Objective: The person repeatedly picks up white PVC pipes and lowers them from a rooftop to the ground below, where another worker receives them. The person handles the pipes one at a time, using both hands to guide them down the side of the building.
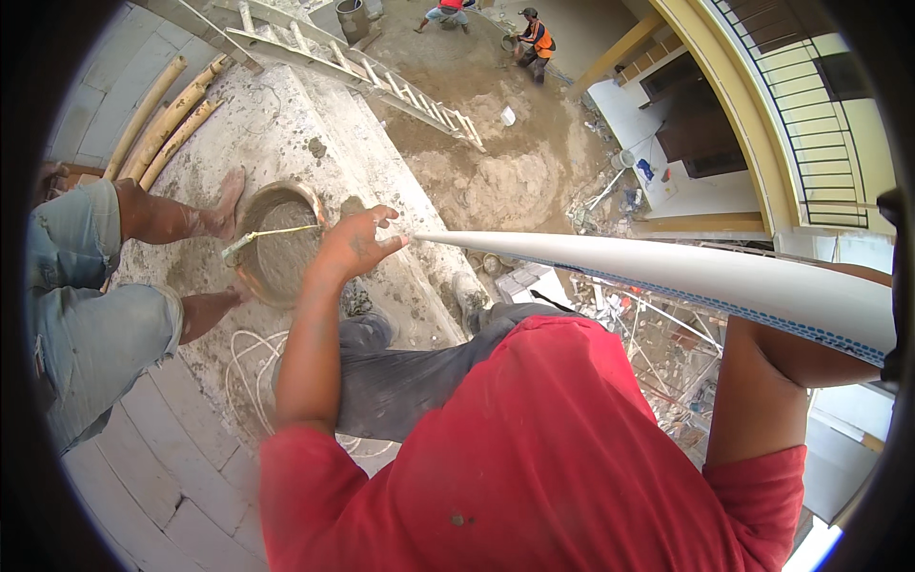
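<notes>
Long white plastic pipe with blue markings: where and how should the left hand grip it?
Likely just behind the far tip of the long white plastic pipe, coming from the left: that end points at the open bare left hand. The smooth, round barrel suits wrapped fingers with the thumb opposed. The bare right arm passes behind the near end, so there is probably less room there.

White bar — blue-dotted, red shirt

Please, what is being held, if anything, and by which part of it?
The left hand is open near the left end of the white pipe, touch unclear. The right hand is out of sight, so any hold there cannot be told.
</notes>
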Demonstrator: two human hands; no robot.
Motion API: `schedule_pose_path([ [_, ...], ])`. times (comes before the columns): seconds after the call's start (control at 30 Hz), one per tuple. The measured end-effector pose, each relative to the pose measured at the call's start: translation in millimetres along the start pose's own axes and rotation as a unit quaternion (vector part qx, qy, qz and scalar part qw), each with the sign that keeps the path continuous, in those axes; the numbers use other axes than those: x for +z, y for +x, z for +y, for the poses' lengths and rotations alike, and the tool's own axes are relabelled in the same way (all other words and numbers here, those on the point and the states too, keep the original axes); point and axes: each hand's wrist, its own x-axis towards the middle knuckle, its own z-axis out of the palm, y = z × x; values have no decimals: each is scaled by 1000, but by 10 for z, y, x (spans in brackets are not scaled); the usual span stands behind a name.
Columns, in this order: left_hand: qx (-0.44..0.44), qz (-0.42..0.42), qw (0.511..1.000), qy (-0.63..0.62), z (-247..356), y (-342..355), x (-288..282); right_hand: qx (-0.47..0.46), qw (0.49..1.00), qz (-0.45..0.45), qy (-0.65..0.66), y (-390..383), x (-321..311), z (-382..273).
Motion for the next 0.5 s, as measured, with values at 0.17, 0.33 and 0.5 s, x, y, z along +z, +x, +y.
schedule_pose_path([
  [0.17, -15, -10, 1000, -2, 39, -8, 18, 10, 1000, -19, 13, 26, 11, 224],
  [0.33, -1, 7, 1000, -22, 96, 31, 33, 24, 999, -45, 19, 43, 19, 408],
  [0.5, -17, -9, 1000, -10, 163, 79, 42, 23, 998, -56, 20, 67, -36, 339],
])
